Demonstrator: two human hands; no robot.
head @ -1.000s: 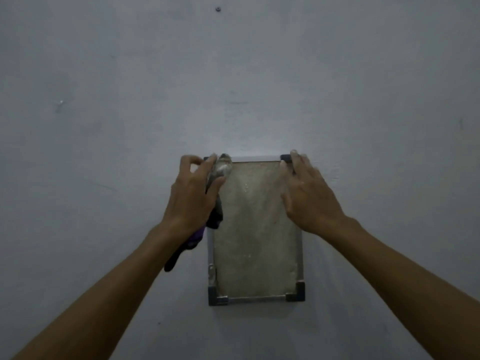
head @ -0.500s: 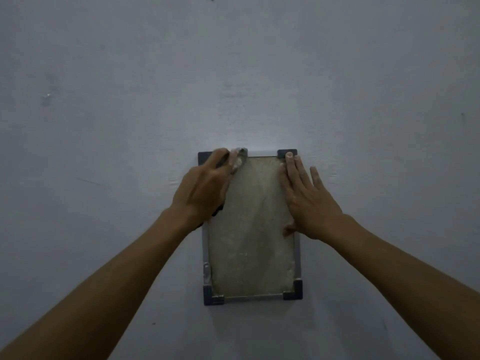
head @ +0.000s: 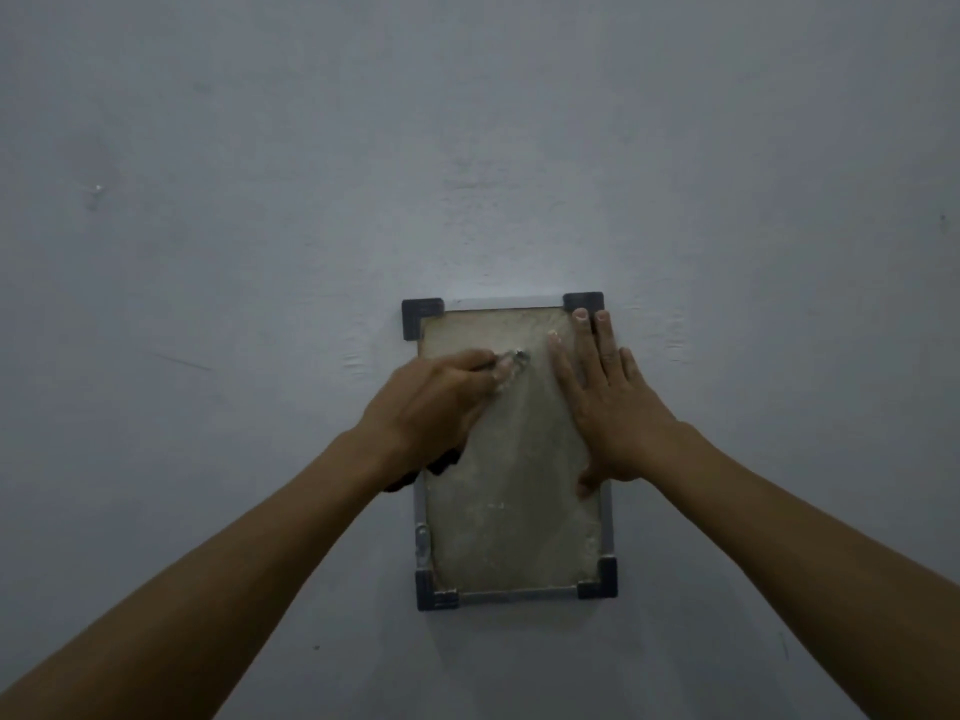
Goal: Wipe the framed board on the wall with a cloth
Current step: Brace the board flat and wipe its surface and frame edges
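A small framed board (head: 511, 517) with a dusty beige face, a silver rim and dark corner caps hangs on the wall. My left hand (head: 436, 407) grips a dark cloth (head: 511, 363) and presses it on the board's upper middle; a dark end of the cloth shows below my wrist. My right hand (head: 608, 402) lies flat with straight fingers on the board's right side, fingertips near the top right corner cap.
A plain grey wall (head: 467, 148) fills the view. A small pale mark (head: 97, 188) sits on it at the far left.
My left hand has slid the cloth down and to the right from the top left corner, which is now uncovered. My right hand stays flat on the right side.
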